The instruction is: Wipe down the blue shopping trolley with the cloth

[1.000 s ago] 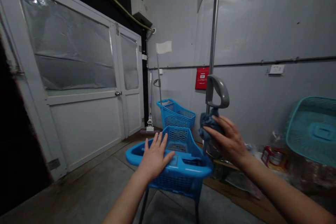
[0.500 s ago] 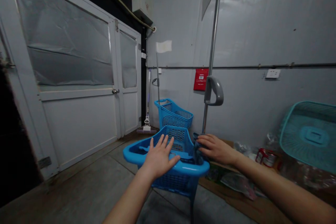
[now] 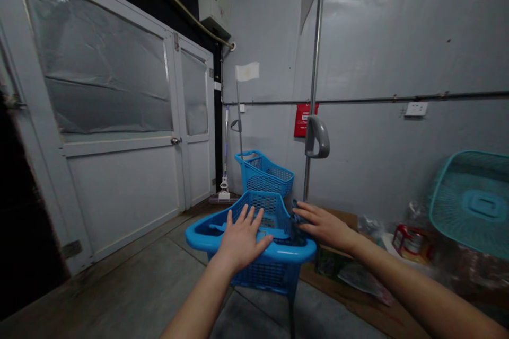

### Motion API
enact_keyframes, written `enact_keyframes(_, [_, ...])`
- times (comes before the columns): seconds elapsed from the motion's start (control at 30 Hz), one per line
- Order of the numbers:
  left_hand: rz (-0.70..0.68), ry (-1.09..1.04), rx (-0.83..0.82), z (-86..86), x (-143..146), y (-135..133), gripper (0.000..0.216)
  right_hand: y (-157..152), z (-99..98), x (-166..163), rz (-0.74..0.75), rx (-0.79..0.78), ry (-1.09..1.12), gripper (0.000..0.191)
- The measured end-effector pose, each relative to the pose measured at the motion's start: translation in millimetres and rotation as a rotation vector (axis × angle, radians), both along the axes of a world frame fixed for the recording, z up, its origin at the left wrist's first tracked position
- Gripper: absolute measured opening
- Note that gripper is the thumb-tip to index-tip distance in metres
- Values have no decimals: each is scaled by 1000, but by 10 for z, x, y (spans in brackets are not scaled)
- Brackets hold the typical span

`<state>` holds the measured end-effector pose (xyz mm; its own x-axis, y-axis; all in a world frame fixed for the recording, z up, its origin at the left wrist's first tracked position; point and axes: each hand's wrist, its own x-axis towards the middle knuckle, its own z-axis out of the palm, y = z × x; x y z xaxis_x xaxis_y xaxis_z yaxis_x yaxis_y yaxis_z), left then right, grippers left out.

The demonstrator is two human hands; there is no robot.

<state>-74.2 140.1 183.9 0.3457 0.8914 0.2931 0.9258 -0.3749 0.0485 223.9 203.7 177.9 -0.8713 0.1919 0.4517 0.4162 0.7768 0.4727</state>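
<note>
A blue plastic mop-wringer basket stands on thin legs in front of me. My left hand lies flat on its near rim with the fingers spread. My right hand rests at the basket's right edge, fingers curled over a dark blue cloth that is mostly hidden under them. A metal pole with a grey loop handle rises just behind the right hand.
A second blue basket with a pole and white flag stands against the back wall. White double doors line the left. A turquoise fan grille, tins and bags lie at the right on cardboard.
My right hand came down from the pole, just under the grey handle, to the basket's right rim with the cloth, then slid slightly left. The left hand stayed on the rim.
</note>
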Motion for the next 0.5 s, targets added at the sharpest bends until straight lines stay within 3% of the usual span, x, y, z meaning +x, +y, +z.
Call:
enact_keyframes(0.07, [2, -3, 0, 0, 3, 8, 75, -30, -91, 95, 6, 2, -41, 23])
enact_keyframes(0.17, [-6, -8, 4, -8, 5, 11, 74, -2, 55, 189, 4, 33, 104, 25])
enact_keyframes(0.33, [3, -8, 13, -19, 18, 2, 75, 184, 670, 63, -136, 80, 910, 28])
enact_keyframes(0.4, [7, -6, 18, -22, 19, 2, 76, 284, 804, -83, -109, -67, 1072, 38])
enact_keyframes(0.5, [1, -7, 32, -35, -8, 15, 76, 406, 746, -295, 13, -397, 1071, 48])
